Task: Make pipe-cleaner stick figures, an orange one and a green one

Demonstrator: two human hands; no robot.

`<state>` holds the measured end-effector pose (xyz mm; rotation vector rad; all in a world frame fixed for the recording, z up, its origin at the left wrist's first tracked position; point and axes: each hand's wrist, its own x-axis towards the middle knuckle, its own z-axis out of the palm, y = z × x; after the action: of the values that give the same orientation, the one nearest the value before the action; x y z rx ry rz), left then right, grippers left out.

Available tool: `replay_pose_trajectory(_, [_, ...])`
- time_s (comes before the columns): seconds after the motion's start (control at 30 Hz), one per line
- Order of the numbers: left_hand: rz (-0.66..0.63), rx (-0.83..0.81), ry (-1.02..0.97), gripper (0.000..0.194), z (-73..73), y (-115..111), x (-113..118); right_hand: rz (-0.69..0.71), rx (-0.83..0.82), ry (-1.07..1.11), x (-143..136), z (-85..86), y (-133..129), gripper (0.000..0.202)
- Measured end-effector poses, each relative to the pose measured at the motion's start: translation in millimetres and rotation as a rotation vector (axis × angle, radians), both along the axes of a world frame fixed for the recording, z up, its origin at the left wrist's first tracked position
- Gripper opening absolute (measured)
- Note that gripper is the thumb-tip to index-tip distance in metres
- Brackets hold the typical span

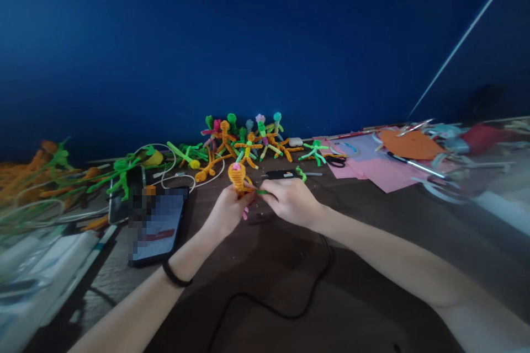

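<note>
Between my hands is an orange pipe-cleaner figure [237, 175] with a coiled head and a pink spot on top. My left hand [227, 210] is closed around its lower part, and pink ends poke out under the fingers. Pinched in my right hand [292, 201] is a green pipe cleaner [262, 192], whose tip reaches toward the figure. Whether the two touch is hidden by the fingers. Just beyond my right hand lie a dark device with a pale nozzle [281, 175] and a twisted green piece [301, 174].
Several colourful pipe-cleaner figures [248, 146] stand against the blue wall [248, 38]. A phone [163, 226] lies left of my left forearm, near a white cable [163, 179]. Pink paper [385, 172], scissors [336, 161] and a pen [418, 166] are at right. A black cord [285, 315] crosses the table in front.
</note>
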<state>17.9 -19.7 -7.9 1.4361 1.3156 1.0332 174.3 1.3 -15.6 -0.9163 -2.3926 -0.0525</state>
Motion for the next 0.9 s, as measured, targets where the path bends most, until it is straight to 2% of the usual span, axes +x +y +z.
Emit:
replay_pose_trajectory(0.13, [-0.071, 0.009, 0.040, 0.010, -2.0, 1.5, -1.8, -0.005, -0.219, 0.075, 3.4, 7.8, 2.2, 0.014])
replay_pose_trajectory(0.27, [-0.102, 0.012, 0.075, 0.009, -4.7, 2.4, -3.3, 0.061, -0.375, 0.155, 7.3, 13.6, 6.0, 0.015])
replay_pose_trajectory(0.6, [-0.197, -0.032, -0.012, 0.010, 1.8, -2.1, -3.5, 0.264, -0.622, 0.380, 10.3, 15.8, 14.6, 0.017])
replay_pose_trajectory(0.9, [-0.155, -0.010, -0.053, 0.015, 6.3, -3.2, -0.9, 0.246, -0.813, 0.497, 6.8, 13.8, 13.4, 0.027])
